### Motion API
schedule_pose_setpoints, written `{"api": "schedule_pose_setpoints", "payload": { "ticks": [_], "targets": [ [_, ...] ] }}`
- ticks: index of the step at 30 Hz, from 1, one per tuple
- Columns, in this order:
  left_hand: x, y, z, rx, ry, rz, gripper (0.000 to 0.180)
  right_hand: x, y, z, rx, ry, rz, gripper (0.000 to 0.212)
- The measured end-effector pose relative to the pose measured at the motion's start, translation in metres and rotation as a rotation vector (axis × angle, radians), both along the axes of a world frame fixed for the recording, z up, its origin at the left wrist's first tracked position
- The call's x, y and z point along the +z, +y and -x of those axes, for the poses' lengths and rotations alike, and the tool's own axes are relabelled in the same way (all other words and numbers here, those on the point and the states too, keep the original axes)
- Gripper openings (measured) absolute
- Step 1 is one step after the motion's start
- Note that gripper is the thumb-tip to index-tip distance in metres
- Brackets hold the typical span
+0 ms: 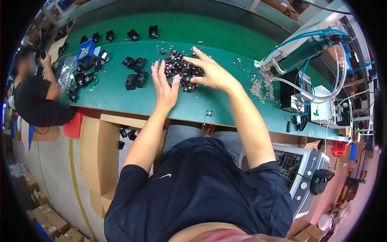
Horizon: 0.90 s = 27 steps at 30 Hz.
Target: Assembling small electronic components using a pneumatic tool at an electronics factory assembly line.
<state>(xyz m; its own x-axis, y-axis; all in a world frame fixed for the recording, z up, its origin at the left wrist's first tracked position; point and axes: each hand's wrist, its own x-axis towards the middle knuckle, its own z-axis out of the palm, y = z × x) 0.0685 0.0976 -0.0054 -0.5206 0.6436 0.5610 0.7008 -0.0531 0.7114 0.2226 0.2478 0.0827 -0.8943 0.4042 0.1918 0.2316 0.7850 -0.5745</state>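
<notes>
Gathering a tangled heap of small black parts with red and dark wires [181, 69] on the green desk [193, 107], both hands are spread: left hand [164, 82] flat against the heap's near-left edge, right hand [209, 70] laid over its right side. Loose wires could snag fingers and drag pieces off the near edge. Beyond the left hand sits a blue plastic bin [85, 50]; brown cardboard boxes [96, 153] stand below.
</notes>
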Motion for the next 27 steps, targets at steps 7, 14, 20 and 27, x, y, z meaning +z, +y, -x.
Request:
{"api": "schedule_pose_setpoints", "payload": {
  "ticks": [7,14,20,27],
  "targets": [
    [0.036,-0.017,-0.053,-0.551,0.469,0.077,0.051,0.022,-0.014,-0.061,-0.478,0.376,-0.151,0.013],
    [0.030,-0.024,-0.082,-0.625,0.890,0.309,0.074,0.287,-0.009,0.028,-0.235,0.997,-0.833,0.019],
    [0.021,-0.005,-0.050,-0.346,0.852,0.317,0.070,0.440,0.108,0.101,-0.455,0.542,-0.936,0.031],
    [-0.007,-0.020,-0.044,-0.163,0.450,0.051,0.057,0.486,0.141,0.157,-0.447,-0.059,-0.794,0.042]
  ]
}}
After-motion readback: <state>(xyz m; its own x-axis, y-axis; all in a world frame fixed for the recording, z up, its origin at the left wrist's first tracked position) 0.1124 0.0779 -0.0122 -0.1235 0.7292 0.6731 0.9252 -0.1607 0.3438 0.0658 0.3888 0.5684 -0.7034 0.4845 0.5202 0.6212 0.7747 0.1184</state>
